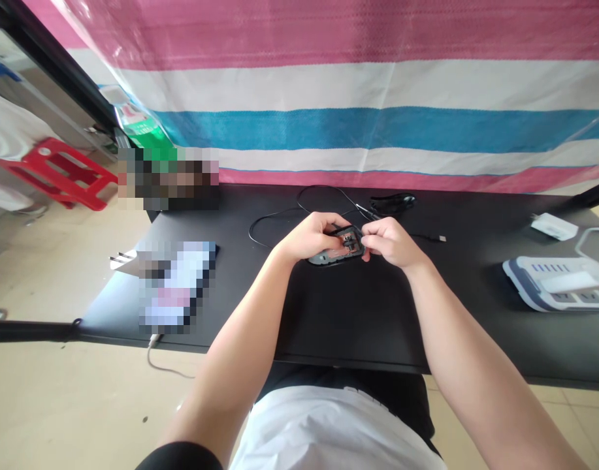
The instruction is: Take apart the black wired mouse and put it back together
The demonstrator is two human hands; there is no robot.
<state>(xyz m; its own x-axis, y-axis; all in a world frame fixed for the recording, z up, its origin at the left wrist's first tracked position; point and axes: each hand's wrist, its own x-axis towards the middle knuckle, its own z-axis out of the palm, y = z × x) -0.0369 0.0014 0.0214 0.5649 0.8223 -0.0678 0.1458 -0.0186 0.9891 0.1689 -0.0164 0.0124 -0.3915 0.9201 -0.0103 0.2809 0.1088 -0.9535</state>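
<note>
A computer mouse with its top off (pixel 323 256) is held over the black table, its circuit board and inner parts bare. My left hand (pixel 309 236) is closed around the mouse, its thumb over the inside. At the right end of the mouse, the fingers of my right hand (pixel 390 241) are pinched together; what lies between them is hidden. Just behind them rests a slender dark thing with a pale tip (pixel 364 210). A black curved shell (pixel 392 203), perhaps the mouse cover, lies farther back. The thin black cable (pixel 251 228) loops behind my hands.
A USB plug (pixel 442 239) lies right of my hands. Farther right are a white charger (pixel 554 226) and a power strip (pixel 519 287). A blurred-out phone (pixel 181 281) with a cable is at left. Beyond the table, a person sits on a red stool (pixel 68 173). A striped sheet (pixel 328 130) hangs behind.
</note>
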